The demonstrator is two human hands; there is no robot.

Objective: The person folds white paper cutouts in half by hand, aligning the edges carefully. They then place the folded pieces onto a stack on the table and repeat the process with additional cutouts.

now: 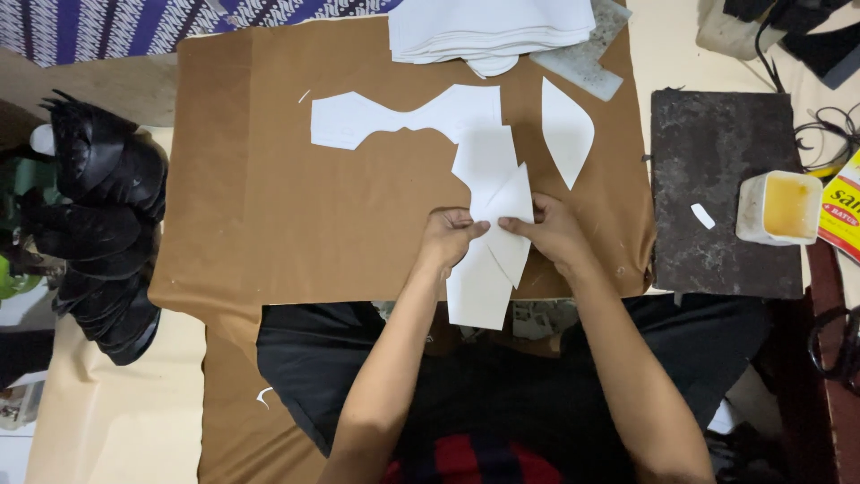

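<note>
Cut pieces (408, 116) on board (269, 206), stack (493, 27) behind, slab (717, 197) w/ cup (778, 208) right

We grip a white cutout (502, 229) with our left hand (448, 235) and right hand (548, 229), over brown paper (269, 206), more white pieces (403, 116) beyond.

My left hand (451, 235) and right hand (548, 231) are both bare: no gloves, rings or watch that I can see. Both forearms are uncovered up to the elbows, so no sleeves show. At six o'clock my dark top (488, 453) carries red patches. Black trousers (309, 358) cover my lap, spreading from eight o'clock across to four o'clock.
</note>
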